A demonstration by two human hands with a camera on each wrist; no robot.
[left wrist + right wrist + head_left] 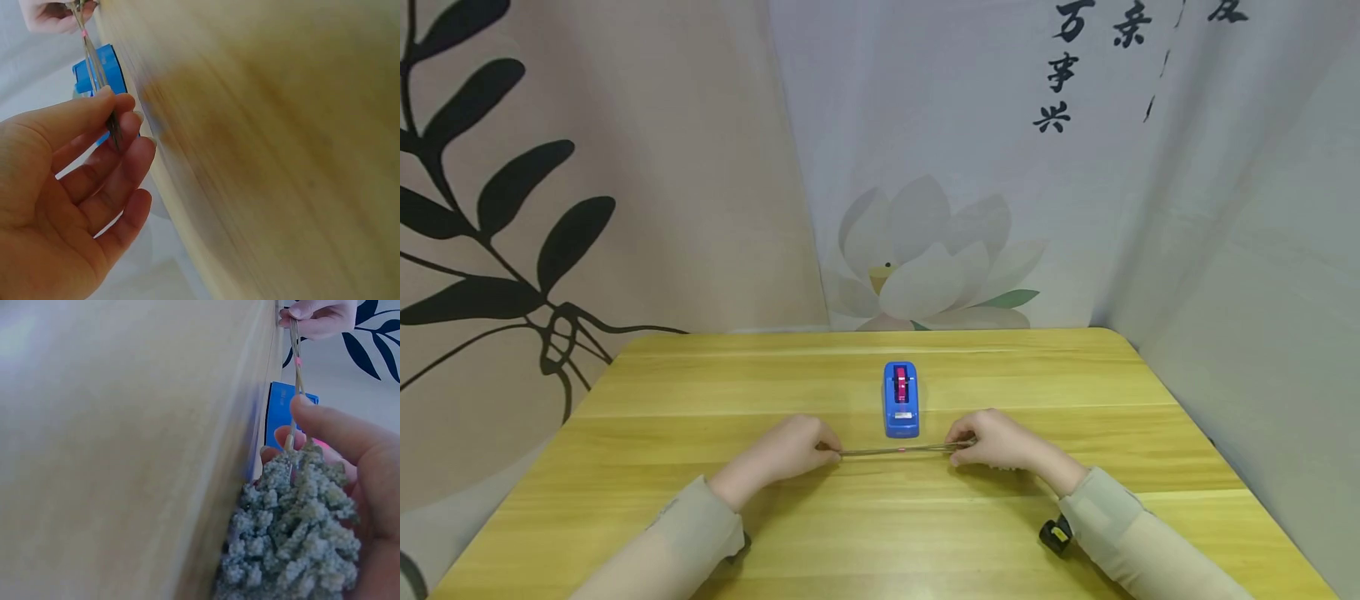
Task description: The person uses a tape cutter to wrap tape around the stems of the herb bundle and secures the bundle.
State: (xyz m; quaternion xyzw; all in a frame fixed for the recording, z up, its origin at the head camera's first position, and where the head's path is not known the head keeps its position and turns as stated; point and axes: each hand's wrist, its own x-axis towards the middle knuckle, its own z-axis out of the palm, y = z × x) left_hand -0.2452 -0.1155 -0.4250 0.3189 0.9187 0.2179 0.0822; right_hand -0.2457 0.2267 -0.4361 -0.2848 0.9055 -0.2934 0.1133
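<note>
A bunch of dried flowers with thin brown stems (872, 452) stretches between the two hands, low over the table. A small band of pink tape (298, 361) wraps the stems midway. My left hand (793, 451) pinches the stem ends between thumb and fingertips, its other fingers loosely bent in the left wrist view. With thumb and fingers my right hand (997, 439) pinches the stems just below the flower heads. Those grey-green, crumbly flower heads (294, 531) lie under the right palm, mostly hidden in the head view. Just beyond the stems stands a blue tape dispenser (901, 422) with a pink roll.
The yellow wooden table (700, 375) ends at a back edge against a hanging curtain (715, 167) printed with leaves and a lotus. A black wrist device (1056, 537) sits under the right sleeve (1112, 517).
</note>
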